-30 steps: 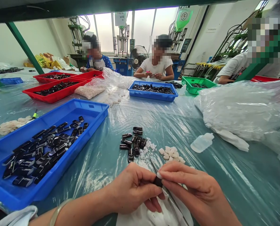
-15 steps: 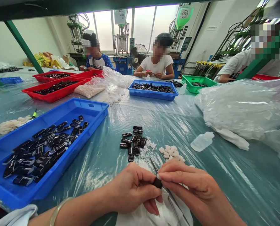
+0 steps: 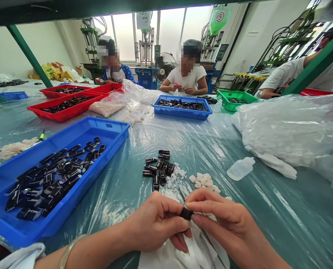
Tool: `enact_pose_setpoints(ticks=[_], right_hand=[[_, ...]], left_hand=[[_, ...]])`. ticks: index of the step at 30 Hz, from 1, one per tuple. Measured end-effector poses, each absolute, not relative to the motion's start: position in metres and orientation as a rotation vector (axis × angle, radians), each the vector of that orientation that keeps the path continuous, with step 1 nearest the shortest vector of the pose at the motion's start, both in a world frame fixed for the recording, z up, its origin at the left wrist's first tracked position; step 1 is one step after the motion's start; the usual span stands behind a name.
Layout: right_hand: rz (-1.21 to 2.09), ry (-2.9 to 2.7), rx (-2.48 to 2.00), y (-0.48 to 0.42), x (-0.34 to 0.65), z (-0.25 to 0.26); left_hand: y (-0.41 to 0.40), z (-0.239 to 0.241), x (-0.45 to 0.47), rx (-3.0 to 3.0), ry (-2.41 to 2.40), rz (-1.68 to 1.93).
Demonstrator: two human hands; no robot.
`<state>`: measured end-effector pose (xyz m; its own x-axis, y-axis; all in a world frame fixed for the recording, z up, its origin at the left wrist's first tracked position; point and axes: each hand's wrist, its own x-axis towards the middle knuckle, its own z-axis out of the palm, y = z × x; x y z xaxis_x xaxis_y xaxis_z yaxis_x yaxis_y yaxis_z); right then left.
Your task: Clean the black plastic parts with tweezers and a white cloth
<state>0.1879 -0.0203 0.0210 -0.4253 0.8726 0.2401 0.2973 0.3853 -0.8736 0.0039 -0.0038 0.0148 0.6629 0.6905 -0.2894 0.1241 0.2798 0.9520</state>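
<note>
My left hand (image 3: 162,224) is closed, pinching a small black plastic piece (image 3: 187,213) between thumb and fingers. My right hand (image 3: 225,220) is closed too, its fingertips pressed against the far side and end of that piece. A pair of metal tweezers (image 3: 207,244) runs under my right fingers, its tips pointing away from me. Just beyond my hands lies a small pile of similar black pieces (image 3: 162,168). Beside it are white shavings (image 3: 176,177) and a heap of white chunks (image 3: 204,182). White cloth or paper (image 3: 180,259) lies under my hands.
A large blue tray (image 3: 110,138) of black pieces stands at left. A translucent bottle (image 3: 240,169) lies at right, near a big clear plastic bag (image 3: 292,127). Red trays (image 3: 62,116), another blue tray (image 3: 183,112) and a green tray (image 3: 236,101) stand farther back, where people sit.
My right fingertips have shifted slightly left and pressed over the end of the black piece. The white bit seen under them earlier is now hidden.
</note>
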Motion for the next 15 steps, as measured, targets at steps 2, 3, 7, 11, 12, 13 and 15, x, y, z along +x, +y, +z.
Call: enact_pose_setpoints(ticks=[2, 3, 7, 11, 12, 13, 15], right_hand=[[1.030, -1.905, -0.987, -0.020, 0.188, 0.021], [1.028, -1.903, -0.987, -0.020, 0.188, 0.021], [0.785, -1.910, -1.129, -0.013, 0.192, 0.013], [0.355, -2.104, -1.240, 0.001, 0.196, -0.005], [0.291, -2.166, -1.235, 0.004, 0.195, -0.009], [0.245, -2.210, -1.231, 0.006, 0.194, -0.013], [0.205, -2.249, -1.242, 0.009, 0.192, -0.018]], left_hand=[[-0.002, 0.016, 0.003, 1.231, 0.790, 0.437], [-0.001, 0.017, 0.003, 1.209, 0.786, 0.447], [0.004, 0.020, 0.003, 1.095, 0.791, 0.548], [0.008, 0.017, 0.004, 0.949, 0.787, 0.610], [0.009, 0.016, 0.004, 0.909, 0.774, 0.613], [0.009, 0.014, 0.004, 0.873, 0.760, 0.613], [0.010, 0.011, 0.005, 0.830, 0.730, 0.604]])
